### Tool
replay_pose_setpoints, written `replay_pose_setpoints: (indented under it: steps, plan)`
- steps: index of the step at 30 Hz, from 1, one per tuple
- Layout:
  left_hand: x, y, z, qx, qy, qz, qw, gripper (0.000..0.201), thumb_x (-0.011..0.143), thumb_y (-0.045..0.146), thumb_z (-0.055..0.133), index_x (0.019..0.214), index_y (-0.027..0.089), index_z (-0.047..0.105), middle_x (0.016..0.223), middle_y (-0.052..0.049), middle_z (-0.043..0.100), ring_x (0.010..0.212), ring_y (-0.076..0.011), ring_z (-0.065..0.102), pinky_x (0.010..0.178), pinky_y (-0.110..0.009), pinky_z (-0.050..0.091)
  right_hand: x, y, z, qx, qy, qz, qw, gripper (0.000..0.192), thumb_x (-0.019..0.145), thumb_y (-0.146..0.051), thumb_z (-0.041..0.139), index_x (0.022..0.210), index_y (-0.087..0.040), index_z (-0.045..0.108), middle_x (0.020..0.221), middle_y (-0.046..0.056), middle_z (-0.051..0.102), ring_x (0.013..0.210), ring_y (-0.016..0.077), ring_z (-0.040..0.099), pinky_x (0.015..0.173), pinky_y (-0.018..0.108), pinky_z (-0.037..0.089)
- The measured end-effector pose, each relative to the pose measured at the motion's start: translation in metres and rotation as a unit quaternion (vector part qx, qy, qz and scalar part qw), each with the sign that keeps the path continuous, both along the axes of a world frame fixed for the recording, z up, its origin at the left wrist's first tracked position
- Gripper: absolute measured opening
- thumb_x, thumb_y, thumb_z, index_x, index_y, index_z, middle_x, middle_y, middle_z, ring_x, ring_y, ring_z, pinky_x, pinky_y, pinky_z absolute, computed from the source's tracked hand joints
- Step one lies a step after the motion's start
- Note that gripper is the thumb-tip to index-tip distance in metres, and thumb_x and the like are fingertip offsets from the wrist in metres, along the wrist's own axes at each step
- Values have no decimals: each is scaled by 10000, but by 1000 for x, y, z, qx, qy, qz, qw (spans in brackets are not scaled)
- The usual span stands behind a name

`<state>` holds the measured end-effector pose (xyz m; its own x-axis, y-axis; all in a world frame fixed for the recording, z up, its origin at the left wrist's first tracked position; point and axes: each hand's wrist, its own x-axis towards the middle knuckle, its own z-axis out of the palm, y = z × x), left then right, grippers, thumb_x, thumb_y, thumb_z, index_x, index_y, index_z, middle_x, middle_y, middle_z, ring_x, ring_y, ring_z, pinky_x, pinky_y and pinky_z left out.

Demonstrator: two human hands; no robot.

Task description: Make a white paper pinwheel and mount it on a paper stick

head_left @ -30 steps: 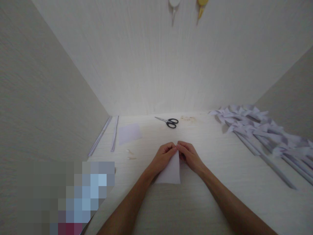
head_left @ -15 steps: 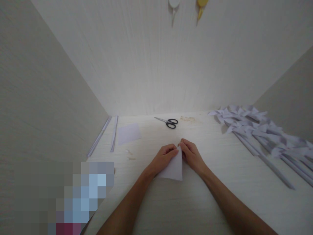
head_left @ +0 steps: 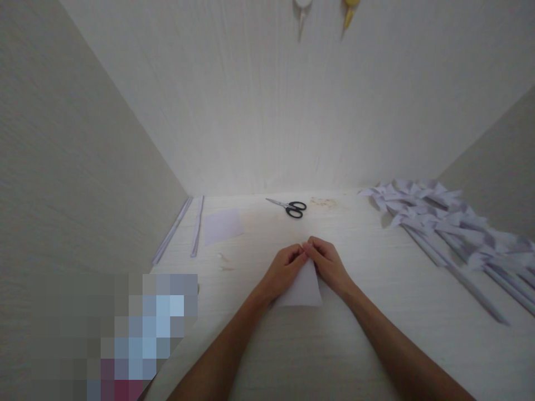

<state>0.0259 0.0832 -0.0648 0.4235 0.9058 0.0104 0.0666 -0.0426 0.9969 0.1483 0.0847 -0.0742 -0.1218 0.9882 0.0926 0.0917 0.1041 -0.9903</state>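
A small white paper piece lies folded into a triangle on the pale table, its tip pointing away from me. My left hand and my right hand meet at that far tip, fingertips pinching the paper together. Both forearms reach in from the bottom of the view. Black-handled scissors lie beyond the hands near the back wall.
A flat pale square sheet and two thin rolled paper sticks lie at the back left. A pile of white paper pinwheels on sticks covers the right side. Walls enclose the table on three sides. A blurred patch sits at bottom left.
The hands stay pinched at the paper's tip; the triangle has turned slightly and its base has spread a little to the right. The view shifted slightly.
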Motion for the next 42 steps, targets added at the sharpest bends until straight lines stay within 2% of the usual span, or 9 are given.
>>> replay_pose_setpoints:
  steps: [3,9,13,19,22,29,33,38,42]
  plan:
    - [-1,1,-2,-4,9,0,1000,239,740,359,421,615,156,410,575,41,376,534,-69,342,482,-197,274,2,0,1,15,8,-38,999,290,734,-347,480,525,-177,373,475,-66,297,440,67,262,392,200,195]
    - [-3,3,-6,-82,-47,-41,995,209,681,348,519,710,145,476,589,28,478,486,-62,431,430,-178,330,8,-1,5,71,27,-226,971,297,756,-345,473,533,-181,367,480,-67,290,438,69,267,389,198,215]
    - [-6,6,-2,-94,-62,43,993,241,599,334,604,724,138,538,669,-13,558,548,-111,523,452,-224,430,10,0,3,100,39,-279,954,282,758,-352,478,551,-179,395,483,-69,293,431,67,276,387,196,220]
    - [-19,16,0,-35,-54,239,969,235,516,279,673,687,143,586,652,-6,582,509,-84,516,448,-187,405,9,4,0,63,64,-245,965,266,724,-366,525,560,-177,435,388,-83,336,353,54,295,344,182,202]
    - [-26,21,-4,-47,-100,266,958,257,543,307,662,743,161,593,513,36,525,456,-72,479,448,-185,388,9,5,-2,21,58,-184,981,254,705,-365,546,565,-169,466,369,-75,383,334,50,306,333,174,200]
    - [-35,30,-6,-68,-225,315,920,231,559,307,662,723,149,620,617,14,579,499,-51,479,473,-174,361,8,6,-6,-10,-13,-88,996,246,673,-357,577,559,-157,490,445,-31,495,363,47,343,339,164,234]
    - [-35,30,-3,-67,-269,310,909,224,561,290,666,737,155,637,653,1,601,549,-48,495,515,-167,369,8,5,-6,-7,-7,-106,994,247,686,-359,558,560,-157,492,418,-39,469,350,48,339,331,164,226]
    - [-33,29,-3,-63,-321,243,913,316,568,202,667,878,183,611,866,-38,630,800,-104,547,678,-215,405,8,5,-2,14,18,-127,992,229,707,-333,548,571,-153,506,372,-59,423,339,43,331,338,164,230]
    - [-33,28,-3,-75,-342,214,912,269,624,220,626,884,154,599,934,-73,626,865,-140,557,769,-276,402,8,3,1,26,15,-149,988,218,709,-316,550,571,-153,507,370,-59,430,340,43,336,342,164,232]
